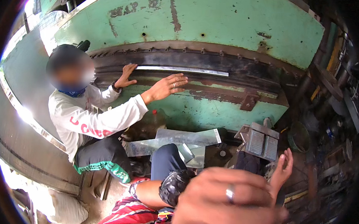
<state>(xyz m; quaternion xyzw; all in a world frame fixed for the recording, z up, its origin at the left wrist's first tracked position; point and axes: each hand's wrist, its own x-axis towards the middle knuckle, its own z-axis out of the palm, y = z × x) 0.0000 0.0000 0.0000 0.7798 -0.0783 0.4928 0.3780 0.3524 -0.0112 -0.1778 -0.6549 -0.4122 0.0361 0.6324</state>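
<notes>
The left hand [227, 200] is filling the near foreground, its fingers bending and blurring; its palm side is hiding from view, so I cannot tell whether it is gripping anything. Beyond it to the right, the right hand [284, 169] is holding its fingers apart, with nothing showing in its grasp, just beside a metal foot pedal [254, 142] with two ribbed plates. Well beyond both hands, a narrow metal strip [189, 70] is lying lengthwise along the gap of a green press machine [223, 22]. A co-worker's hands [168, 88] are reaching to it, one seemingly touching its left end. As far as this view is showing, the strip is already sitting in the machine; whether it is carrying any fold, I cannot tell. Flat grey sheets [204, 138] are lying beyond the left hand, outside the machine and seemingly unworked.
</notes>
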